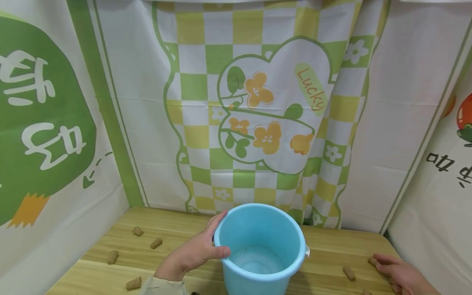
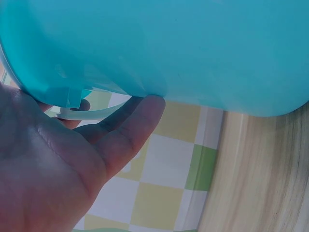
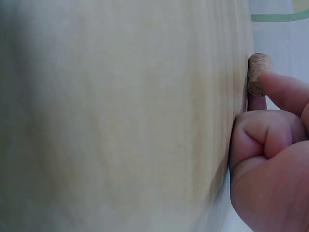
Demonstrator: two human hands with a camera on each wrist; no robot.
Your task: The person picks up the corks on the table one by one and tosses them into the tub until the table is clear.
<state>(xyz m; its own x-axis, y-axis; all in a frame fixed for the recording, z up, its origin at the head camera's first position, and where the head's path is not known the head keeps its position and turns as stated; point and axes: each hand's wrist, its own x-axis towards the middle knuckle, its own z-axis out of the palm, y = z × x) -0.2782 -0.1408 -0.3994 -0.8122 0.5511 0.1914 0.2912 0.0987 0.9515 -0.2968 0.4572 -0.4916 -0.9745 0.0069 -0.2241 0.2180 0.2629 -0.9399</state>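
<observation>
Checked cloth (image 1: 265, 116): hangs at 12 o'clock behind the bucket, green/yellow/white squares, "Lucky" patch.
Worktop (image 1: 99, 282): wood grain, carries everything; clock read from the bucket, head view.
Bucket (image 1: 258, 280): at 6 o'clock of the head view, upright, mouth up, presumably so the inside stays reachable; plain light blue, smooth, slightly glossy, thick rolled rim, white handle fitting at 3 o'clock.
Left hand (image 1: 197, 250): at 9 o'clock, grips rim, thumb over the lip, fingers along outer wall; probably to steady it.
Right hand (image 1: 403, 275): at 3 o'clock, thumb and finger pinch a cork, other fingers curled; tip grip likely suits so small a thing.
Left corks (image 1: 156, 243): four, 8 to 10 o'clock, lying scattered, apart.
Right corks (image 1: 348, 273): two, near 4 o'clock, one cut by frame.
Pinched cork (image 3: 259, 62): 3 o'clock, stubby brown cylinder, speckled; lifted or resting, can't tell.
</observation>
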